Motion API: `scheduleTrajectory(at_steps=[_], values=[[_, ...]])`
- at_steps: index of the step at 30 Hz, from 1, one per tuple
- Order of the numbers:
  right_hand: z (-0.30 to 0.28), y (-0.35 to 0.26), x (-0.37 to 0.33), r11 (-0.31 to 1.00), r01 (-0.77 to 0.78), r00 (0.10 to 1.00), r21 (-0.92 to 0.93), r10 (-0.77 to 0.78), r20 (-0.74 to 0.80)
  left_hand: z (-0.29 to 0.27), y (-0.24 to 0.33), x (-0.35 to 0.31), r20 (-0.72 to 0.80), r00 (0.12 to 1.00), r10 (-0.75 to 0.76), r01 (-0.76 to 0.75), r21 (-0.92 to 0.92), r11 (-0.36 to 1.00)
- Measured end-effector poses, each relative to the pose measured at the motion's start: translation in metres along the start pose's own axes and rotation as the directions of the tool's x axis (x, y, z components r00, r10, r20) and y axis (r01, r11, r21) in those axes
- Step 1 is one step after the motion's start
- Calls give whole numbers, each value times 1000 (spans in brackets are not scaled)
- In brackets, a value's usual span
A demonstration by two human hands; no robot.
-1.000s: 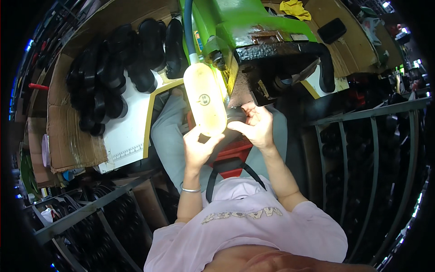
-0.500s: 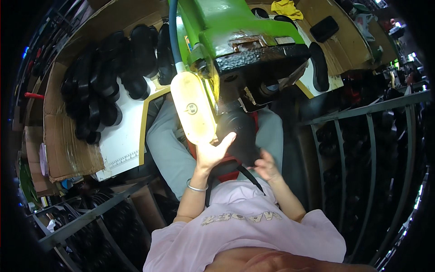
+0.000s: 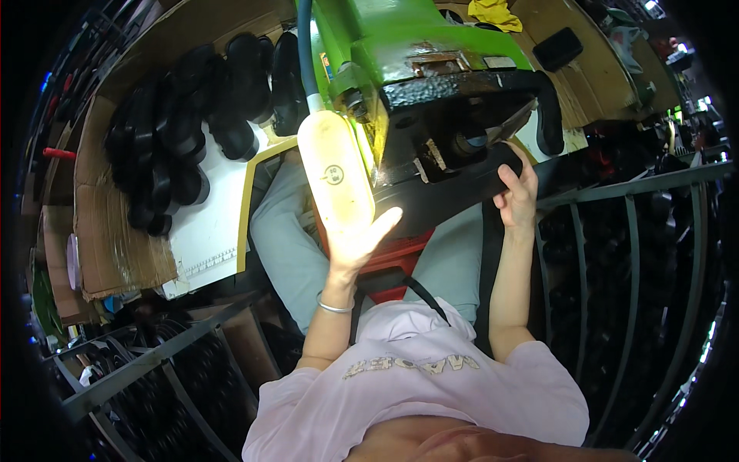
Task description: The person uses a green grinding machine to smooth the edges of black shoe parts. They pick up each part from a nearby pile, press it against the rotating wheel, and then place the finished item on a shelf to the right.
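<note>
A long black shoe sole (image 3: 450, 196) lies tilted between my two hands, just under the dark head of the green machine (image 3: 439, 37). My left hand (image 3: 350, 239) grips its left end, with the thumb stretched along the near edge; the other fingers are washed out by glare or hidden. At the raised right end, my right hand (image 3: 518, 189) is closed on the sole, its fingers curled over the edge. The glowing, elongated yellow lamp (image 3: 336, 173) hangs right above my left hand. Part of the sole merges with the machine's dark underside, so contact there cannot be told.
Several black soles (image 3: 185, 115) are heaped on the white board (image 3: 204, 246) at left, inside a cardboard surround (image 3: 127, 262). Another sole (image 3: 549, 115) leans right of the machine. A yellow cloth (image 3: 495, 14) and a dark flat object (image 3: 557, 49) lie far right. Metal racks (image 3: 639, 187) flank me.
My right hand has moved up and right and now grips the sole's right end. The sole has swung from pointing toward me to lying crosswise beneath the machine head. My left hand stays nearly in place.
</note>
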State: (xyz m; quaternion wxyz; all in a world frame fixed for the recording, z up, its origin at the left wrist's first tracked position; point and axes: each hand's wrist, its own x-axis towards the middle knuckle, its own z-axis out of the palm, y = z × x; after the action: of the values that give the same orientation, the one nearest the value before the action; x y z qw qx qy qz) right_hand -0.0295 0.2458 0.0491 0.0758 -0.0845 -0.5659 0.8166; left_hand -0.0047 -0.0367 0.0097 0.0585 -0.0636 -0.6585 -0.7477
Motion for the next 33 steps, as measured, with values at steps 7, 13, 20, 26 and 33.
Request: scheduleTrajectory(at_steps=[7,13,20,26,33], values=[[7,4,-2,993,116,992,-16,-115,58,-6,28,-4,-17,995,-98,92,-215,972],[-18,-9,11,975,199,980,-95,-199,10,24,0,2,-40,999,5,-8,-71,997],[20,-13,6,979,148,985,-141,-132,115,-20,9,-1,2,996,-85,84,-190,978],[42,-8,-7,969,169,980,-181,-145,138,-47,28,-1,50,996,-73,77,-101,992],[63,-6,-15,955,248,955,-164,-213,206,-63,42,-5,78,997,-25,11,173,985]])
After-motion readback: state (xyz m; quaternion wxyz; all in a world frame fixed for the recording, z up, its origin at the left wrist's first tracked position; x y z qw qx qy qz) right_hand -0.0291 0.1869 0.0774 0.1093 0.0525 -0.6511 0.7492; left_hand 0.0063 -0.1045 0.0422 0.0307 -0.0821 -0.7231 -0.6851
